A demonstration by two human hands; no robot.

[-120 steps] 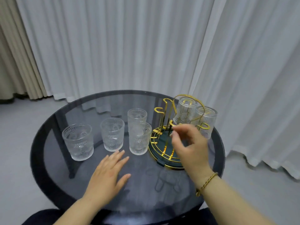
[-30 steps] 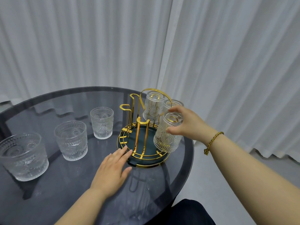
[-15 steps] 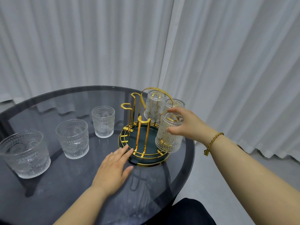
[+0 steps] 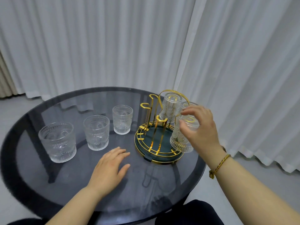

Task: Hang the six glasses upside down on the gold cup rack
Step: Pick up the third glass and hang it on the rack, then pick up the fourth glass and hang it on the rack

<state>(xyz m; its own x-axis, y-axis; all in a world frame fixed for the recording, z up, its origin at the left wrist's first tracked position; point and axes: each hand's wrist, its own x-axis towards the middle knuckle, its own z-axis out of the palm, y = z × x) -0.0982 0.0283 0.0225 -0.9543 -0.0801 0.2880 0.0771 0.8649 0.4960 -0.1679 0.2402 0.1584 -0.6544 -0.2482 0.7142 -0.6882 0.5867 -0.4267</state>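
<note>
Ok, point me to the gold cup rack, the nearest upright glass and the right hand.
gold cup rack [image 4: 159,154]: head view, front base rim.
nearest upright glass [image 4: 57,142]: head view, side wall.
right hand [image 4: 202,127]: head view, back of hand.

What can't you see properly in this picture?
- Head view: the far glass on the rack is mostly hidden by the right hand and the nearer glasses.
- Head view: whether the right hand still grips the front glass or has let go; its fingers cover the top.
- Head view: the table legs blur through the dark glass.
- Head view: the near table edge is hidden by the arms and knees.
</note>
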